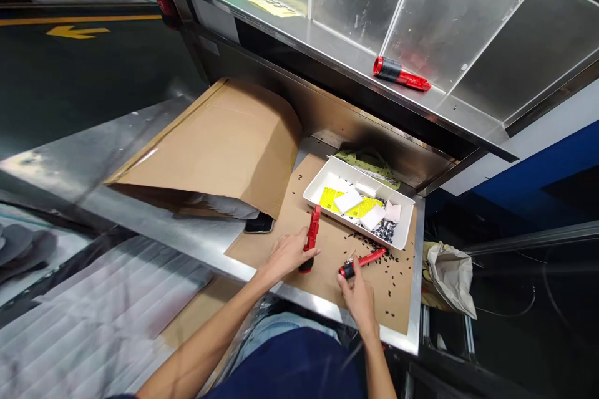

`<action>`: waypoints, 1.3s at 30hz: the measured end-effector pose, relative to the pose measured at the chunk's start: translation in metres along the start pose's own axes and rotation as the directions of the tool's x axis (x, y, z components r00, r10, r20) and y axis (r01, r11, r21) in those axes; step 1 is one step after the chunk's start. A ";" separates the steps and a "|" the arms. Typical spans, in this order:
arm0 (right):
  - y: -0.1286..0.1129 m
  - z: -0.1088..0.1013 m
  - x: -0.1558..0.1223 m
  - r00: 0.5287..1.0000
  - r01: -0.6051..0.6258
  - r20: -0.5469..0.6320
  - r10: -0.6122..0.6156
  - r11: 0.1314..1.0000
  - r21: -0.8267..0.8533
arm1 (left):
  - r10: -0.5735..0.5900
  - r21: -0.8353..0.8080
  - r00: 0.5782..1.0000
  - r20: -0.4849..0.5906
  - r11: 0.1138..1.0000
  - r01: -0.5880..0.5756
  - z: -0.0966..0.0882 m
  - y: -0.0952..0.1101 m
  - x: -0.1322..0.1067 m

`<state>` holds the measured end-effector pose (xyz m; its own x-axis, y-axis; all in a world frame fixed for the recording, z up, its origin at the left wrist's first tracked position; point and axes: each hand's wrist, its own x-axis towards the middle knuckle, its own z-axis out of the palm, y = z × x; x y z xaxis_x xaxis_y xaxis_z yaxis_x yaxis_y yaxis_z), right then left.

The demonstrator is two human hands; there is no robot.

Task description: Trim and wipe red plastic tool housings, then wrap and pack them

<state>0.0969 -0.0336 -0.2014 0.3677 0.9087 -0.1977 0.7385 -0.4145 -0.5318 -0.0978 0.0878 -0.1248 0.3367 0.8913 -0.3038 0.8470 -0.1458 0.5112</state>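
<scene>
On a brown cardboard sheet laid over the stainless steel bench, the left hand wraps closed around an upright red plastic casing, its black end down near the sheet, apparently steadied that way so it cannot tip. The right hand pinches a second red casing by its black-capped end, tilted low and near the first; the two hands are apart. Small black parts lie scattered around them, and the cardboard seems placed to stop these from skittering across bare steel. Just beyond sits a white plastic tray holding yellow printed cards, white foam pads and more black parts. A third red casing lies on the steel shelf above. Left of the sheet, a smartphone pokes from under a large kraft paper envelope.
</scene>
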 end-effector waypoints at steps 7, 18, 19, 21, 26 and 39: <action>0.010 0.013 -0.003 0.996 0.011 -0.094 -0.005 0.998 0.060 | -0.107 -0.095 0.993 -0.044 0.990 0.103 0.048 -0.016 0.010; 0.019 -0.056 -0.096 0.997 0.059 -0.015 -0.072 0.666 0.743 | 0.399 -0.840 0.906 0.140 0.532 -0.104 0.060 0.038 -0.049; 0.015 -0.064 -0.100 0.995 0.063 0.009 -0.102 0.680 0.731 | 0.499 -0.925 0.851 0.165 0.377 -0.042 0.061 0.047 -0.057; 0.005 -0.079 -0.101 0.992 0.061 0.033 -0.121 0.692 0.720 | 0.572 -0.990 0.810 0.129 0.118 0.074 0.060 0.060 -0.070; -0.019 -0.108 -0.095 0.980 0.105 -0.193 0.050 0.690 0.716 | 0.328 -0.974 0.944 -0.020 -0.220 0.055 0.059 0.069 -0.083; -0.051 -0.090 -0.092 0.990 0.065 -0.129 0.058 0.623 0.780 | 0.311 -0.949 0.950 -0.032 -0.307 0.068 0.051 0.083 -0.100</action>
<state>0.0767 -0.1006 -0.0819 0.4799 0.8691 -0.1202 0.0432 -0.1602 -0.9861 -0.0397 -0.0351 -0.0930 0.5701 0.8150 -0.1037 -0.6272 0.5133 0.5858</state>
